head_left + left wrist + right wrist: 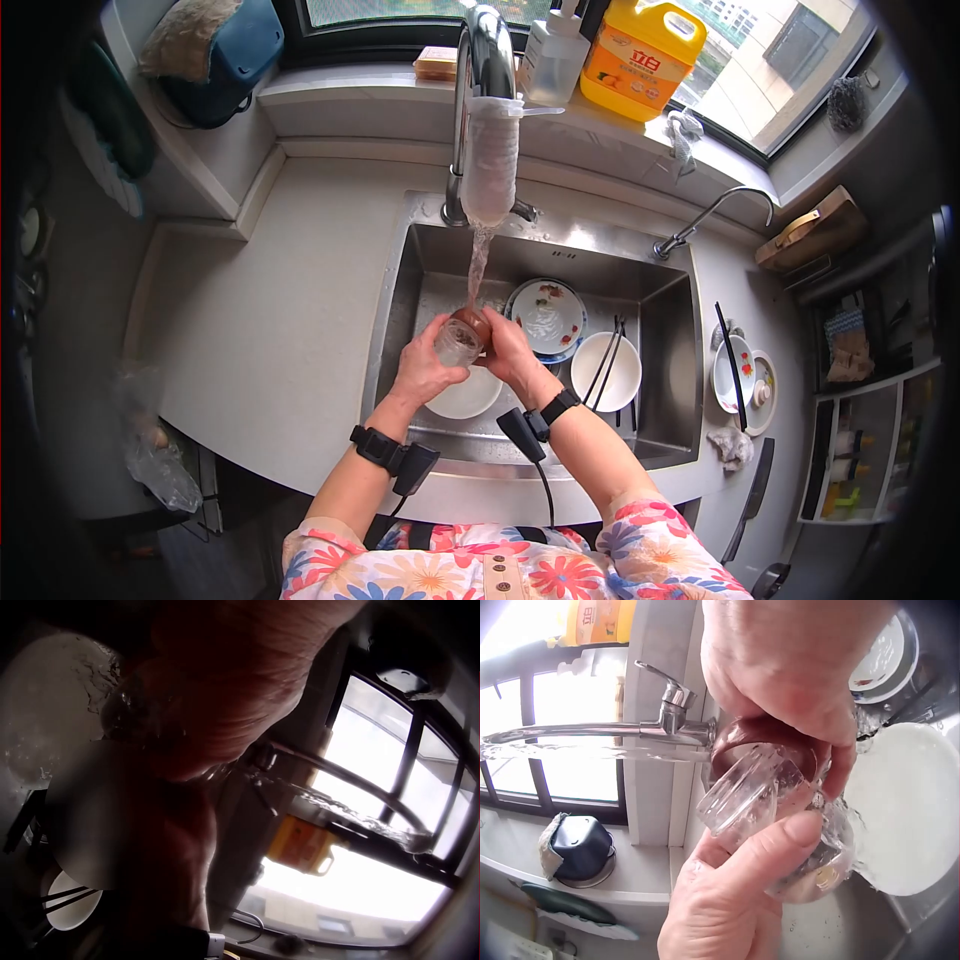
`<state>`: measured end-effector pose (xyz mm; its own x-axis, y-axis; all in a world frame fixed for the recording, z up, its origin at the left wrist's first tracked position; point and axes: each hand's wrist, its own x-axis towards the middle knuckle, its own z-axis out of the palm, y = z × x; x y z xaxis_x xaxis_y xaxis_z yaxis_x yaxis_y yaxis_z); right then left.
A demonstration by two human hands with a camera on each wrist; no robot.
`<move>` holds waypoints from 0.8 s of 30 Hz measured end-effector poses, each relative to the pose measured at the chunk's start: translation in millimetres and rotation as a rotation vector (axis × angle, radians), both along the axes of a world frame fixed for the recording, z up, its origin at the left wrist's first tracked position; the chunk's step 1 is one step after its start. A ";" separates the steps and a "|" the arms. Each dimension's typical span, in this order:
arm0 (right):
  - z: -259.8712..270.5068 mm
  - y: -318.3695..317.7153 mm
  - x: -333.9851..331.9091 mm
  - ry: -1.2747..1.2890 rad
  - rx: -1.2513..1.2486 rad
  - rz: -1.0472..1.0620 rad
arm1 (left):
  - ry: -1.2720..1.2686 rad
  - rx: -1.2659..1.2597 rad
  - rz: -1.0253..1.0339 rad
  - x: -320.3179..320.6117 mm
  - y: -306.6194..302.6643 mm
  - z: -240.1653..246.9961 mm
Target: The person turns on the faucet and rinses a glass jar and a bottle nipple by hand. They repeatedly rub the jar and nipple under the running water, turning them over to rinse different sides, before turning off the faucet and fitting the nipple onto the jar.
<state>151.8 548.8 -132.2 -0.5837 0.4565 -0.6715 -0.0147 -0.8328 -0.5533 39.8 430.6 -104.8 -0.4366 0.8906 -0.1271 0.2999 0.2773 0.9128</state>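
The left hand [424,362] grips a clear glass [457,346]. The right hand [512,352] holds a brown cup [765,730] just beside it. Both are over the sink's [672,325] left side, by running water [481,262].

Steel sink [670,395]: stacked plates [548,315], white bowl [625,372] to their right.

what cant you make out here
Right wrist view: far side of the brown piece, behind the right grip.
Left wrist view: glass vessel, dark and blurred.
Head view: part of the white dish, behind the left grip.
Head view: centre of the lower plate, under the top plate.
Head view: fine print on the yellow jug, too small.
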 end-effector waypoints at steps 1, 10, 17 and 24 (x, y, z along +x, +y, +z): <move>3.2 1.3 -0.8 -0.078 0.036 -0.025 | 0.004 0.007 -0.009 -0.2 -1.3 -0.8; 17.5 15.9 0.7 -0.090 0.138 0.038 | -0.080 0.067 -0.025 3.6 -0.6 1.9; 13.2 5.1 -14.4 0.093 0.287 0.111 | -0.076 0.054 0.000 -2.9 -2.4 7.4; 18.5 3.2 -16.9 -0.088 0.268 0.108 | -0.061 -0.006 0.011 -4.8 -12.2 6.1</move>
<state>135.0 552.1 -113.8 -0.5836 0.5624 -0.5857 0.1238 -0.6513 -0.7486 35.0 418.3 -98.8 -0.4377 0.8848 -0.1597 0.2403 0.2863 0.9275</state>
